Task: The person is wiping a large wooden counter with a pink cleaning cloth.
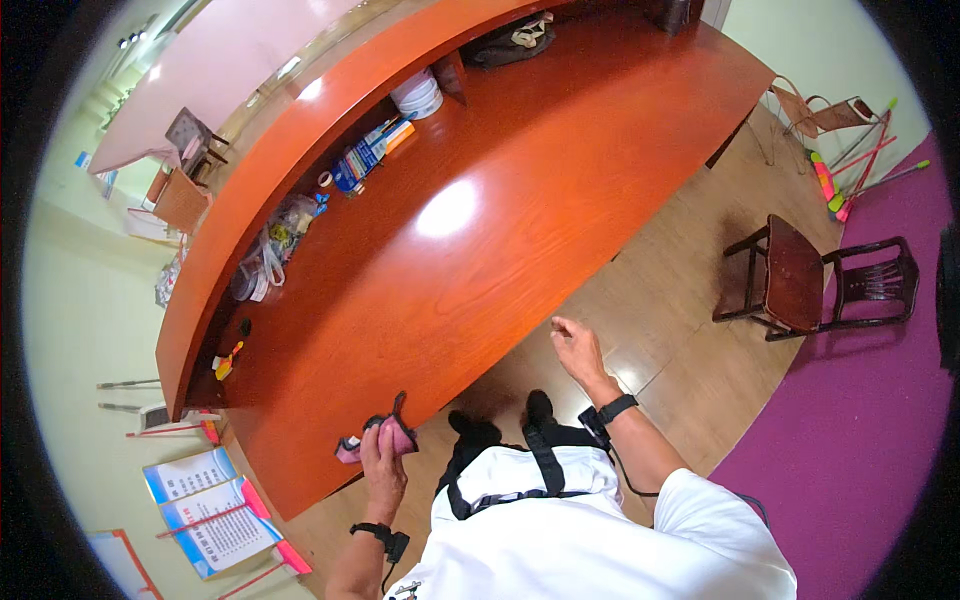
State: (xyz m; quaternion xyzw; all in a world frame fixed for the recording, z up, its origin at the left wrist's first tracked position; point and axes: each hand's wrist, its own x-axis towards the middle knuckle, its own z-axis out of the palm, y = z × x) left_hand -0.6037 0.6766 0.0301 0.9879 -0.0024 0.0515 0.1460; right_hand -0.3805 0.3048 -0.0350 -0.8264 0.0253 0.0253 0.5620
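My left hand (384,461) is closed around a bunched pink cloth with dark edging (403,437), at the near left edge of the reddish wooden counter (480,300). Part of the cloth lies on the counter top, and a dark loop sticks out from it. Off the counter's front edge, above the floor, my right hand (577,349) hangs with its fingers bent and parted, holding nothing. Both wrists wear black straps with small devices.
Under the raised shelf stand a white bucket (418,94), blue boxes (360,163), plastic bags (271,259), a tape roll (325,178) and a dark bag (510,46). A wooden chair (795,281) stands right. Brooms (832,184) lean by the wall.
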